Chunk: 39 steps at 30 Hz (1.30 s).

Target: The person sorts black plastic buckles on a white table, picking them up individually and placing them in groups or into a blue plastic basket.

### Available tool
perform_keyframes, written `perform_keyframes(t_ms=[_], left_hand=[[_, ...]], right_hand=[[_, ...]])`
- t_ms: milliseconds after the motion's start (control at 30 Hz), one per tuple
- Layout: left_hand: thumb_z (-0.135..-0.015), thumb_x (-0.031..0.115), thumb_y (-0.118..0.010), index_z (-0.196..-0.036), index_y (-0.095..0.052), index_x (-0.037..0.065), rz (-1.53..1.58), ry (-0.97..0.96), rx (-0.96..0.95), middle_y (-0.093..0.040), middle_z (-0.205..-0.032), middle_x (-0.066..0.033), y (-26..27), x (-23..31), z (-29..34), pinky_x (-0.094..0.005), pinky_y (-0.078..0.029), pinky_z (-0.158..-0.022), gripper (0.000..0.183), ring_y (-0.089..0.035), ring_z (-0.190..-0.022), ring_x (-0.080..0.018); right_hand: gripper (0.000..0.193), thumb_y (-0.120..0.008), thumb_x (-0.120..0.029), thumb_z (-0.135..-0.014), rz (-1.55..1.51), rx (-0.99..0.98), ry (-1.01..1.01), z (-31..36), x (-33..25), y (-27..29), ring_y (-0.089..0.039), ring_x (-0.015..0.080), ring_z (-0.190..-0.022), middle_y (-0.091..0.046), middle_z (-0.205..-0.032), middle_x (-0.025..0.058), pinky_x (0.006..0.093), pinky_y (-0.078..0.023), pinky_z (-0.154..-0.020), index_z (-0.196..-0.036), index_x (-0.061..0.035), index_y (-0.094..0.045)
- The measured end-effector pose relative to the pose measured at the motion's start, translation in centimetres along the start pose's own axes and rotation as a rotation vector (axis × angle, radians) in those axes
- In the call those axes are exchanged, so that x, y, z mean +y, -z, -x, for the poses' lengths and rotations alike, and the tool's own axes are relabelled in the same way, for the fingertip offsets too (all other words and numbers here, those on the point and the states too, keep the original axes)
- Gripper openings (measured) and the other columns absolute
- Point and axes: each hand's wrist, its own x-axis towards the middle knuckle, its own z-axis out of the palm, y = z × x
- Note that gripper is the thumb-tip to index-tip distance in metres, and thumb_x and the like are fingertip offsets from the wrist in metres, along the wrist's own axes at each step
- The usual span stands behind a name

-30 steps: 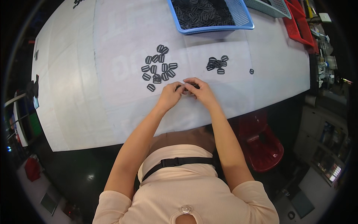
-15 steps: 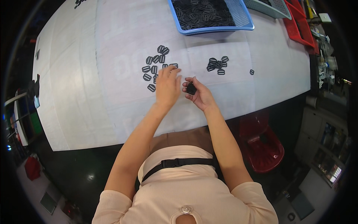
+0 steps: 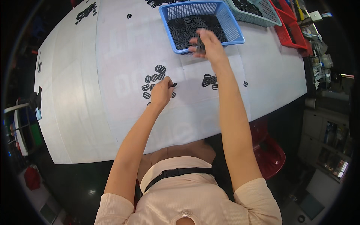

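My right hand (image 3: 215,50) is over the near edge of a blue plastic basket (image 3: 236,41) that holds many black strap slide buckles (image 3: 183,35). Black buckles (image 3: 201,45) show against its palm; motion blurs the fingers. Over the loose cluster of slide buckles (image 3: 154,77) on the table, my left hand (image 3: 162,93) pinches one black slide buckle (image 3: 174,85) between thumb and fingers. Part of that cluster is hidden under the left hand. A smaller pile of buckles (image 3: 209,80) lies beside my right forearm, which partly covers it.
A single buckle (image 3: 245,84) lies on the white table (image 3: 82,112) at the right. Behind the blue basket stand a grey-green basket (image 3: 258,19) and red bins (image 3: 290,39). More buckles (image 3: 86,13) lie at the far left. A red chair (image 3: 268,157) is beside me.
My right hand has moved forward from the table to the blue basket with its handful of buckles. My left hand has closed on one buckle. The view has shifted, showing more of the far table.
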Motion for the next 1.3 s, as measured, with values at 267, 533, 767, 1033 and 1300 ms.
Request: perform_keyframes(t_ms=[267,533,767,1033,1300], left_hand=[[-0.079,0.003,-0.055,-0.101,-0.048,-0.004,0.935,0.317,-0.032,-0.061,-0.08,-0.0105,4.5,3.2,5.3,-0.0256,-0.05,-0.065,0.024,-0.061,-0.073,-0.0158],[-0.083,0.006,-0.05,-0.119,-0.033,-0.003,1.206,0.345,-0.099,-0.059,-0.092,-0.0155,4.7,4.8,7.6,-0.0294,-0.05,-0.074,0.041,-0.06,-0.083,-0.0202],[-0.086,0.014,-0.046,-0.119,-0.039,0.003,0.944,0.304,-0.294,-0.059,-0.1,-0.0124,4.5,3.2,10.4,-0.0292,-0.042,-0.079,0.035,-0.056,-0.093,-0.0185],[-0.086,0.015,-0.046,-0.11,-0.048,0.003,0.9,0.349,-0.226,-0.06,-0.095,-0.0088,4.3,2.0,10.1,-0.0271,-0.042,-0.076,0.027,-0.056,-0.086,-0.014],[-0.085,0.009,-0.046,-0.101,-0.054,0.001,0.664,0.257,-0.101,-0.062,-0.089,-0.008,2.9,-0.3,5.7,-0.025,-0.044,-0.073,0.02,-0.058,-0.08,-0.0136]], right_hand=[[0.038,-0.055,-0.02,-0.083,0.472,-0.262,0.29,3.3,4.6,1.5,-0.051,0.0222,-0.102,-0.053,-0.108,0.015,0.0305,-0.04,-0.086,-0.116,-0.0032,-0.046],[0.025,-0.044,-0.007,-0.086,0.18,-0.333,0.098,12.0,7.3,-1.9,-0.059,0.0161,-0.079,-0.062,-0.09,0.0111,0.0254,-0.046,-0.074,-0.11,-0.0018,-0.048],[0.019,-0.04,-0.006,-0.088,0.048,-0.207,-0.053,11.5,6.8,0.1,-0.057,0.013,-0.06,-0.056,-0.066,0.0068,0.0241,-0.048,-0.057,-0.103,0.0006,-0.05],[0.026,-0.051,-0.024,-0.085,0.14,-0.071,-0.197,11.8,7.9,-1.1,-0.039,0.0072,-0.039,-0.044,-0.05,0.0007,0.0221,-0.035,-0.038,-0.079,0.0005,-0.055],[0.03,-0.051,-0.031,-0.086,-0.209,-0.111,-0.422,10.5,9.2,-0.3,-0.045,0.0076,-0.047,-0.048,-0.058,0.0008,0.0213,-0.043,-0.048,-0.08,-0.0013,-0.054]])
